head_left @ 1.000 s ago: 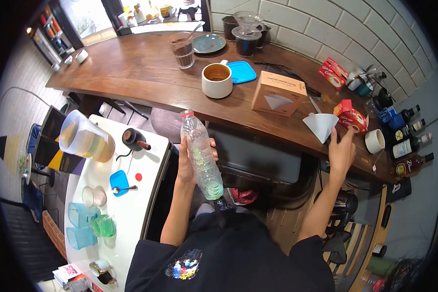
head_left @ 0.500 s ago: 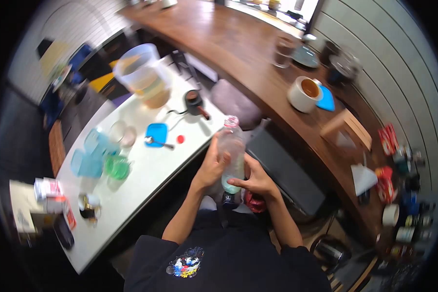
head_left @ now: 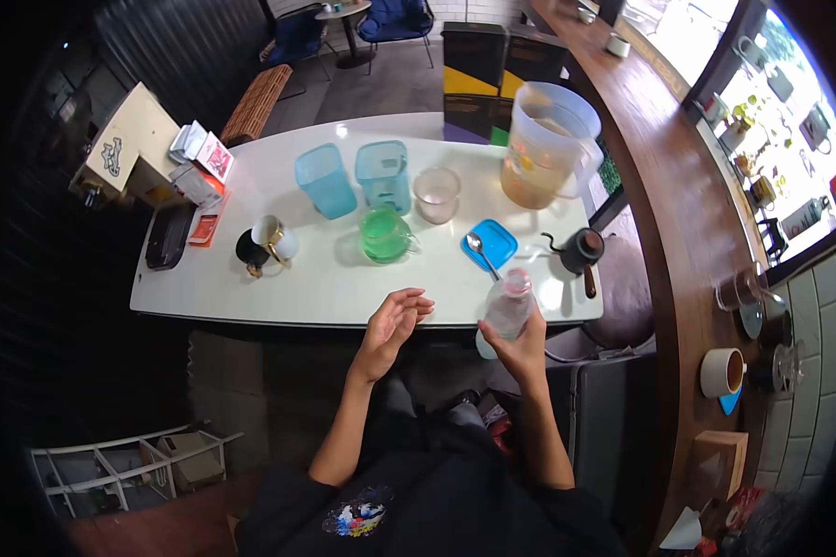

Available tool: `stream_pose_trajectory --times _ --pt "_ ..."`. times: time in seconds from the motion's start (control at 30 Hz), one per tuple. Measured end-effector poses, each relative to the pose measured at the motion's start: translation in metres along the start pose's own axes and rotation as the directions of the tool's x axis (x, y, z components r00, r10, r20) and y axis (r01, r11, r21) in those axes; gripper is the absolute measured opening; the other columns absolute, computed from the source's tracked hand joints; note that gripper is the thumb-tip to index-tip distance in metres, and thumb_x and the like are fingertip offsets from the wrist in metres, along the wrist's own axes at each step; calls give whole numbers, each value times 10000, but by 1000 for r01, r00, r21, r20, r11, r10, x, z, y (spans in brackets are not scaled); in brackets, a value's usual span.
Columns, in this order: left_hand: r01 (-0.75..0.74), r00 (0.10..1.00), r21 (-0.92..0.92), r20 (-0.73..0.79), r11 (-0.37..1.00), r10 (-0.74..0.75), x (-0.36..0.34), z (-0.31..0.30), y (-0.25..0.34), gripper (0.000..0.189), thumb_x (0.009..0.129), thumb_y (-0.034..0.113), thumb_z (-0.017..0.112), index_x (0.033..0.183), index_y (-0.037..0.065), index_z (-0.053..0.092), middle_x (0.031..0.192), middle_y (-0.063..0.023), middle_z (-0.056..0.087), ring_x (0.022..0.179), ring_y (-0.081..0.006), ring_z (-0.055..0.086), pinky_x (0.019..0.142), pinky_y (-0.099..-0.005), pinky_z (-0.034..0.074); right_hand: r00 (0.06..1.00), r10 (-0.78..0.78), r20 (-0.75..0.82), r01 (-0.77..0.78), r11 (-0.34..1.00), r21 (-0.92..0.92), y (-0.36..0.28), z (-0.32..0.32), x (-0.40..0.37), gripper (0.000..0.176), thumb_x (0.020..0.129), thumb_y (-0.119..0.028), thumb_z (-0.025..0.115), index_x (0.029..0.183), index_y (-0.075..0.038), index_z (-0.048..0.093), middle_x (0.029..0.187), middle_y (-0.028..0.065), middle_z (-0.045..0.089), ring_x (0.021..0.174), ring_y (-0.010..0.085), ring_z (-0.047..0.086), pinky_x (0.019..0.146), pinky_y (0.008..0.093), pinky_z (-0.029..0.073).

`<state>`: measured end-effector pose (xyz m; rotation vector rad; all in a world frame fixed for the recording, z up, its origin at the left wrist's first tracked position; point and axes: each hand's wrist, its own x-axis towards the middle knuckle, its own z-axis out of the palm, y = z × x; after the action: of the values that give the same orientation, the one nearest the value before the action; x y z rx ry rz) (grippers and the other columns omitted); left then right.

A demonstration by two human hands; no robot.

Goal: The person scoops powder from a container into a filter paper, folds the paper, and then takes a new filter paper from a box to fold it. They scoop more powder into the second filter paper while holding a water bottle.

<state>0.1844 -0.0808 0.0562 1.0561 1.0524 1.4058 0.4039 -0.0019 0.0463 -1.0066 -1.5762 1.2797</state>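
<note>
My right hand (head_left: 520, 347) is wrapped round a clear bottle (head_left: 510, 306) with a pinkish top, held tilted at the front edge of the white table (head_left: 316, 295). My left hand (head_left: 392, 332) is raised near the same edge with its fingers apart and nothing in it. Beyond the bottle lies a blue square tray (head_left: 499, 239) with a spoon (head_left: 478, 247) on it. A green glass jug (head_left: 383, 236) stands beyond my left hand. To the right of the tray is a small dark pot (head_left: 582, 249) with a wooden handle.
Two blue containers (head_left: 326, 184), a clear cup (head_left: 437, 197) and a large pitcher (head_left: 541, 153) stand farther back. A white and gold cup (head_left: 277, 239) is at the left, near boxes (head_left: 198, 176). A wooden counter (head_left: 646, 158) runs along the right, bearing a white mug (head_left: 718, 373).
The view has swung left, so the white table now lies ahead. My left hand has let go of the bottle and moved apart, while my right hand keeps hold of it.
</note>
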Motion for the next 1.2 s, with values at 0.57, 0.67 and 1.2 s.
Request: stream_pose_trajectory --times 0.57,0.67,1.2 --pt "-33 934 84 358 996 0 73 -77 21 658 876 245 729 1395 11 400 1326 -146 520 1293 -236 477 1107 -410 354 965 23 -262 -35 999 -38 -18 97 38 412 733 -103 825 1052 24 597 924 57 656 865 139 623 786 300 505" --pt "-36 886 74 464 997 -3 90 -80 19 785 819 308 781 1429 30 373 1391 -145 476 1349 -256 422 1135 -445 305 960 -13 -281 -16 995 -101 -22 121 37 507 722 -143 833 1119 23 565 988 114 660 927 207 637 840 337 506" --pt "159 892 -150 445 976 -77 131 -50 2 651 851 411 715 1303 36 433 1073 -101 592 1010 -163 597 883 -313 492 940 -36 -339 -82 941 -327 -12 55 -2 575 760 -164 800 1250 -9 542 1128 160 581 1024 295 597 893 381 494"
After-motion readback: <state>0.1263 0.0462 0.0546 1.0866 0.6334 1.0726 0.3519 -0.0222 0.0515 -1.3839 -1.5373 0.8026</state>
